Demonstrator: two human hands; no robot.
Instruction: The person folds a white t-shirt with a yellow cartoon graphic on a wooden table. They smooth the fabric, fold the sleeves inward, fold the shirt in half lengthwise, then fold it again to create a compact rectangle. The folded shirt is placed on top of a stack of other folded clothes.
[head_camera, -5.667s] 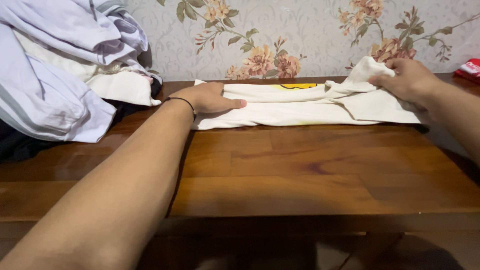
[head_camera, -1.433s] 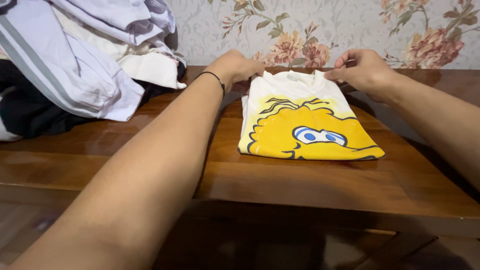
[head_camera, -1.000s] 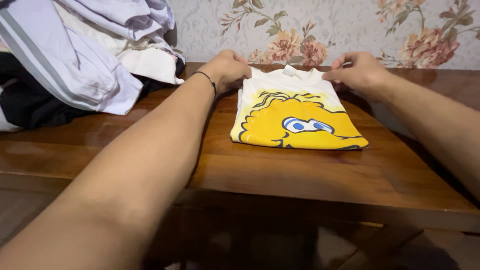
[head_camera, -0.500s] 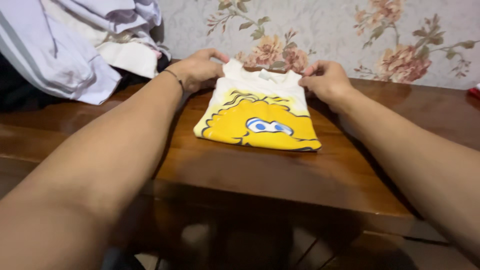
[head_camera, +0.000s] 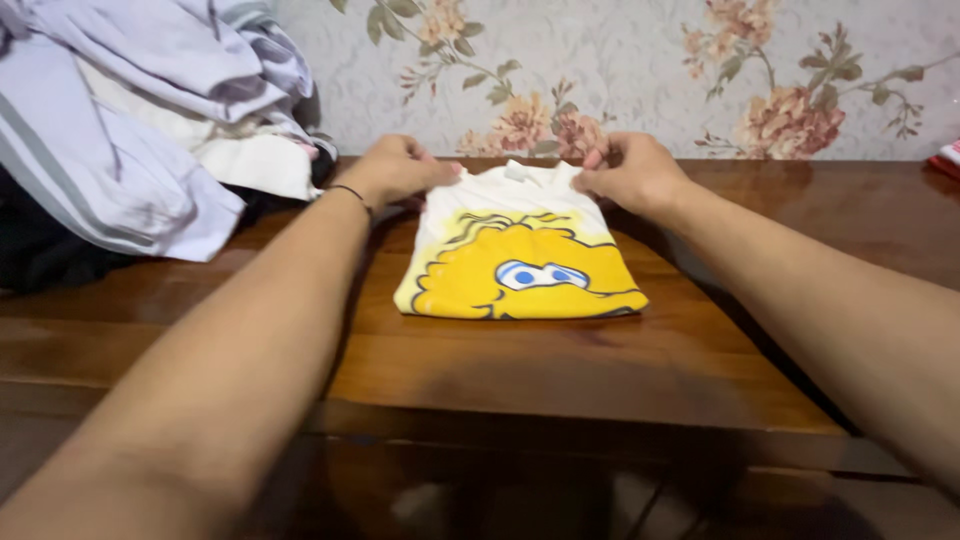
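A folded white shirt (head_camera: 520, 262) with a large yellow cartoon face and blue eyes lies on the wooden table (head_camera: 560, 370). My left hand (head_camera: 395, 168) pinches the shirt's far left corner. My right hand (head_camera: 630, 172) pinches the far right corner by the collar. A thin black band circles my left wrist. Both forearms reach in from the near edge of the table.
A heap of white, lilac and black clothes (head_camera: 130, 130) covers the table's left end. Floral wallpaper (head_camera: 620, 70) backs the table. A red and white item (head_camera: 948, 158) shows at the far right edge. Bare wood lies on the right.
The shirt went from a long strip held at both ends to a compact fold with the yellow face up. Since then my hands have stayed on its far corners while the view shifted.
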